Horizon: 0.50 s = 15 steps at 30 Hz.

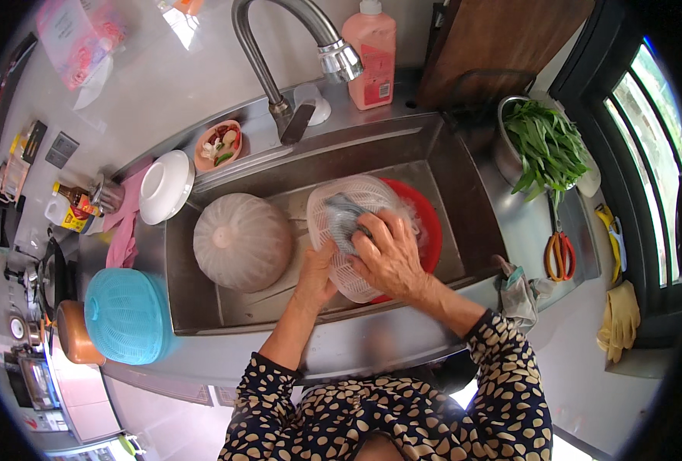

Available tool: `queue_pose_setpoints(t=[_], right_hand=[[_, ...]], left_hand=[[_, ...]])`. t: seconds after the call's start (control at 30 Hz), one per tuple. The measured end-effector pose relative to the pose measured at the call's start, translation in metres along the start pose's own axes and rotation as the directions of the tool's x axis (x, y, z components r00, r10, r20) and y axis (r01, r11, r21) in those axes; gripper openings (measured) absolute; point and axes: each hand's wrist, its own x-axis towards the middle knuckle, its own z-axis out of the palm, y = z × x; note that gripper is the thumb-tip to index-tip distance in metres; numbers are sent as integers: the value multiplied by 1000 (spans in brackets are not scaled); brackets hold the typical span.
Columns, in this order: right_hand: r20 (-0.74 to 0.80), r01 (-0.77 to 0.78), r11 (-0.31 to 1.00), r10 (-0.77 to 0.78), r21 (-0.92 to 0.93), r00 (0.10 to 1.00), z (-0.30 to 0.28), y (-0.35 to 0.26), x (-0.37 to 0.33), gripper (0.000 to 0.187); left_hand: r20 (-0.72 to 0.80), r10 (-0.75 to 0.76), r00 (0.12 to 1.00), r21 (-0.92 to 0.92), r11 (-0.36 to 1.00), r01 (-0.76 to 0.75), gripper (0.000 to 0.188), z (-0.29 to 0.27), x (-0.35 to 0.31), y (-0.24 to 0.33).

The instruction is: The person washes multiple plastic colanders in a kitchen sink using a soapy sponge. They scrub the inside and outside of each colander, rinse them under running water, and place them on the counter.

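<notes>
Over the sink [464, 173], my left hand [316, 275] grips the near left rim of a white plastic colander [318, 201], which is tilted. My right hand [391, 252] presses a grey scrubbing cloth [343, 211] against the colander's surface, its fingers bent around the cloth. Beneath and to the right of the colander sits a red basin [431, 230], partly hidden by it, with something whitish inside that I cannot make out. Left of my hands, a frosted domed plastic colander or bowl [241, 240] lies upside down in the sink.
A faucet [279, 115] rises behind the sink, beside a pink bottle [372, 61]. At right are leafy greens [545, 146] in a metal pot, scissors [559, 253] and a damp rag [519, 296]. At left stand white bowls [166, 188] and a blue basket [126, 315].
</notes>
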Motion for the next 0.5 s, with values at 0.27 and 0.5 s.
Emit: queue_pose_setpoints(t=[0.27, 0.5], right_hand=[[163, -584, 717, 570, 380, 805, 57, 86, 35, 36], [36, -296, 889, 303, 349, 952, 50, 68, 33, 30]], left_hand=[[29, -119, 992, 0, 993, 119, 38, -21, 5, 2], [86, -81, 993, 10, 997, 80, 36, -23, 10, 2]])
